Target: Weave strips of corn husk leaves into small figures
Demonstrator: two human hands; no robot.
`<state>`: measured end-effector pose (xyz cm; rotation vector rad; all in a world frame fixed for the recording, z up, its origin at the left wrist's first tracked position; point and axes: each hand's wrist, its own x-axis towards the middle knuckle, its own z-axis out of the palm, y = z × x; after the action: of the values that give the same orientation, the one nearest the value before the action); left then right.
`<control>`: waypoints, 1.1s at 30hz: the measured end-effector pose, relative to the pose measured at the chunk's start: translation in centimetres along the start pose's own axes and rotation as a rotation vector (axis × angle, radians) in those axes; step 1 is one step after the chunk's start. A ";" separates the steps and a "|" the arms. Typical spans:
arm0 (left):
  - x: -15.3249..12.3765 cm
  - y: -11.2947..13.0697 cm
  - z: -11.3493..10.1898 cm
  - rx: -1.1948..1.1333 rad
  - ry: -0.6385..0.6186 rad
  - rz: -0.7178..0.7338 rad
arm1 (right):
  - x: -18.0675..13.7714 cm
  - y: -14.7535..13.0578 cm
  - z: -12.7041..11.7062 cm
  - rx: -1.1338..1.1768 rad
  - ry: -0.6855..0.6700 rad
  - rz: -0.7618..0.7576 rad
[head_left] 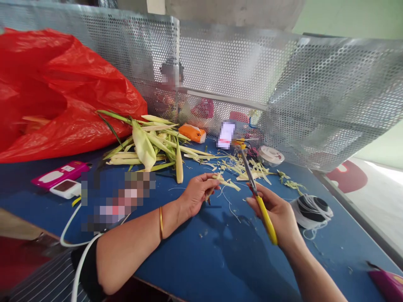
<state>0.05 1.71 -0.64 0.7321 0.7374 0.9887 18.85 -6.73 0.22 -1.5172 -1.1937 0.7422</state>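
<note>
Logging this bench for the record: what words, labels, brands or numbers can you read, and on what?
No text can be read anywhere.
On the pink device: a white label, print too small to read.
The blurred patch on the blue table and the blurred label by the mesh screen: unreadable.
On the yellow-handled tool in the right hand and the leaf strip in the left hand: no markings seen.

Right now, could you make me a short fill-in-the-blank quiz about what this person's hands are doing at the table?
1. The right hand grips a tool with a ____ handle.
2. The left hand pinches a pale leaf strip over the ____ table.
3. Beside the pile of green leaves lies a big ____ plastic bag.

Missing words: yellow; blue; red.
</note>
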 end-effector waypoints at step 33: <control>0.4 1.4 -0.5 -0.102 0.019 0.121 | -0.3 0.7 -0.9 -0.494 -0.335 0.008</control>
<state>-0.89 2.69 0.16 0.6850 0.6597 1.1366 19.83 -7.27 -0.21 -1.8442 -1.7162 0.7613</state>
